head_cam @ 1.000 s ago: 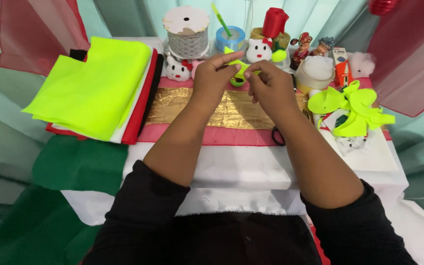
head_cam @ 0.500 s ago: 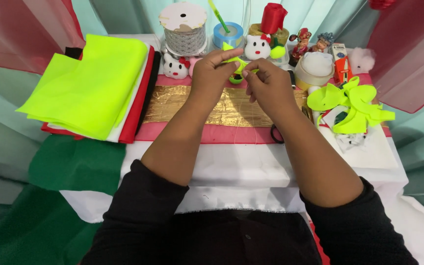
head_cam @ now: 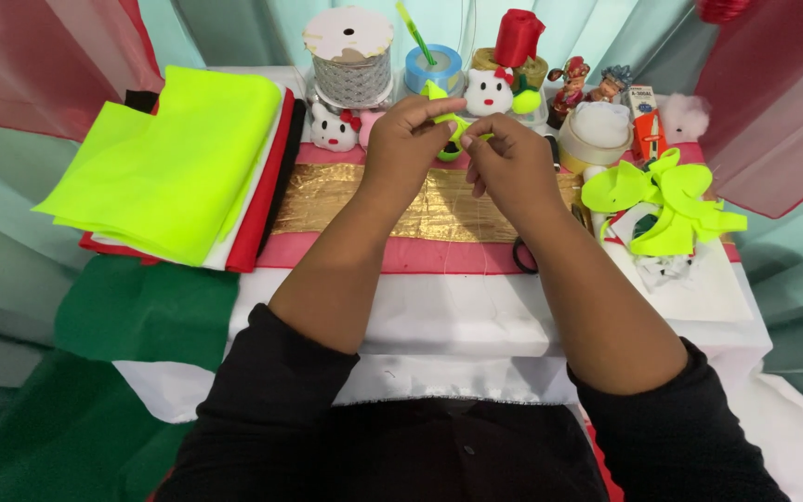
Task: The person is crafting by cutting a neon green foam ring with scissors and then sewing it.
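Here, both hands meet over the desk's far edge. Left hand [head_cam: 408,139] and right hand [head_cam: 508,158] pinch a small neon-yellow strip [head_cam: 455,123] between fingertips; it runs roughly left to right between them, above the gold cloth [head_cam: 439,209]. Neither hand is nearer.

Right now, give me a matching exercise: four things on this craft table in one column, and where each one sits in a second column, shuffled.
Things:
1. stack of felt sheets, neon yellow on top
2. finished neon yellow bow
3. spool of silver ribbon
4. gold fabric strip

Places:
A. at the far edge of the table, left of the blue tape roll
B. under the left hand and right hand
C. on the table's left side
D. on the table's right side

Pairs: 1-C, 2-D, 3-A, 4-B
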